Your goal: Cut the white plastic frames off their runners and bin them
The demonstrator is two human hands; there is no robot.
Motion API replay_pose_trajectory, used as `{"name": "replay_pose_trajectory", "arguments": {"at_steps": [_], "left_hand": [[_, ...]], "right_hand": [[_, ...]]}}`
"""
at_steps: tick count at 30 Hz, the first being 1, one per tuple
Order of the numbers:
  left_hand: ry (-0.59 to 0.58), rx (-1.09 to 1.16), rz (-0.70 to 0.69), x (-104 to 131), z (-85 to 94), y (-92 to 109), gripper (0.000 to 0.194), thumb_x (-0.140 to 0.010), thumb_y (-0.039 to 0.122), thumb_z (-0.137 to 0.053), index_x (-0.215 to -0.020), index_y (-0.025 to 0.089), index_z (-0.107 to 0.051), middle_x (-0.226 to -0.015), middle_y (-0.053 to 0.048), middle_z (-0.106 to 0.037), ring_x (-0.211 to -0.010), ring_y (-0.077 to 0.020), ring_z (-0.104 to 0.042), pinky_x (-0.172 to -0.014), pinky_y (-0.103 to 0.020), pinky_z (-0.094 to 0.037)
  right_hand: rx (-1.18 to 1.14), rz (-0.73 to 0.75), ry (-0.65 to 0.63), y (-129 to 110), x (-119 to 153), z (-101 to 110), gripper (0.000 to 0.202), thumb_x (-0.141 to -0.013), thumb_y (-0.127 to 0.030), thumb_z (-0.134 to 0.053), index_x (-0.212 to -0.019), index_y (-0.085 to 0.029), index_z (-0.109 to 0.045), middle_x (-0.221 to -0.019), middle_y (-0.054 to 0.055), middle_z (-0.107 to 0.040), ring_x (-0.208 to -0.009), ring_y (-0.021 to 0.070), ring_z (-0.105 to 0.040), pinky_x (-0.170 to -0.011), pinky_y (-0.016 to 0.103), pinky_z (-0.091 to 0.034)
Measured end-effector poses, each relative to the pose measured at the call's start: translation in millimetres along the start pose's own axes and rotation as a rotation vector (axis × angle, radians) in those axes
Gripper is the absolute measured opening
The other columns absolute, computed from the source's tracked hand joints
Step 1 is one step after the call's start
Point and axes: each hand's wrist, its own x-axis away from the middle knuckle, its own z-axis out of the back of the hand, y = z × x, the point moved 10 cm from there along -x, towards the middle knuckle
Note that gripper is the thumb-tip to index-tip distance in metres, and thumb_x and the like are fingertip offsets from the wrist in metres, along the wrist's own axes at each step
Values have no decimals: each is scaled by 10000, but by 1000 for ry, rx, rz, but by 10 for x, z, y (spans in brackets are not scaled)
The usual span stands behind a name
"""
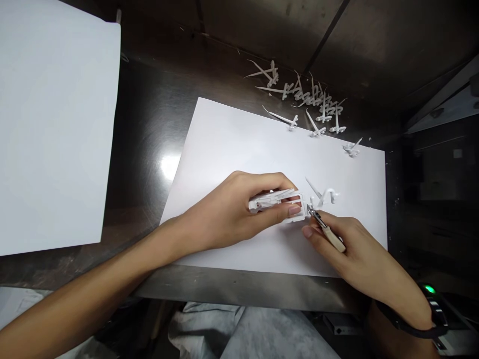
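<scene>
My left hand (239,212) is closed around a white moulded plastic part (275,199) with an open frame at its right end. In my right hand (354,249) is a pair of small cutting pliers (325,230) with pale handles. Their metal jaws meet the right end of the white part, where a curled white plastic sprue (328,196) with a thin spike sticks out. Whether the sprue is still joined to the part I cannot tell. Both hands are over a white sheet of paper (224,144).
Several cut white sprues (318,99) lie in a heap at the back of the dark metal table (157,114), a few on the paper's far edge. Another large white sheet (56,124) stands at the left. The table's front edge (239,289) runs below my forearms.
</scene>
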Motion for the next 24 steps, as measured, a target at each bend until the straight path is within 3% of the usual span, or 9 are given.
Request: {"name": "replay_pose_trajectory", "arguments": {"at_steps": [5,14,19,24], "left_hand": [[18,-41,-67,-10,12,69,137,-1090,298,-714,-1104,179,-779,-977,18,-777,-828,-110,-689,-741,-204,-497],[66,-77,-71,-36,54,70,118,-1068,299,-749,-1085,188,-784,-951,14,-781,-793,-115,-677,-736,-200,-488],[58,-47,-71,-60,59,24,125,-1083,295,-736,-1126,184,-774,-1047,17,-782,-925,-115,-706,-816,-186,-496],[172,92,49,-39,65,-151,180,-1058,364,-775,-1101,192,-744,-1001,8,-738,-910,-132,-676,-807,-204,-495]], "right_hand": [[43,16,33,-29,5,14,337,-1147,-405,-545,-861,-230,-516,-756,-34,-552,-698,188,-472,-650,350,-324],[116,49,171,-17,-21,80,295,-1085,-316,-567,-816,-232,-478,-647,-57,-376,-594,167,-302,-590,350,-244],[68,23,226,9,-22,134,408,-1142,-412,-573,-807,-226,-435,-660,-57,-327,-611,163,-275,-587,353,-237],[-261,96,262,-75,-45,190,436,-1178,-568,-585,-910,-226,-546,-778,-41,-453,-702,165,-419,-658,322,-337]]}}
